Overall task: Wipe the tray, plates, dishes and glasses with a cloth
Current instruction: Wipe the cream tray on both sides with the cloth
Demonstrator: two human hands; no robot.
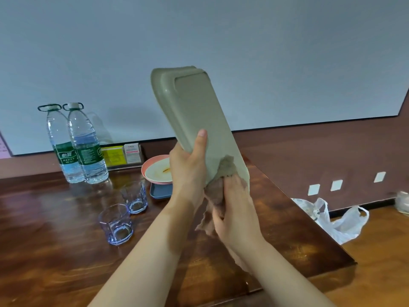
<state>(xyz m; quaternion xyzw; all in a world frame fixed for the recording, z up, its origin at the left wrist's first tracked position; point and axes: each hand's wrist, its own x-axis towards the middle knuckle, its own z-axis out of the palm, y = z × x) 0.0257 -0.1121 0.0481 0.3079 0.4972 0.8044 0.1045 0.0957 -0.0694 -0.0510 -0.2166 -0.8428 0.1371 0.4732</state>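
Beige plastic tray (194, 111) held upright above wooden table (55, 251), underside facing cam. Left hand (188, 169) grips its near edge, thumb up. Right hand (232, 209) clutches brown cloth (223, 171) vs tray's lower right. Two glasses (116, 223) left; stacked plates (158, 171) far behind.

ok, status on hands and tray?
Left hand grips the beige plastic tray, held upright. Right hand presses the brown cloth on its lower edge. Nothing in the way.
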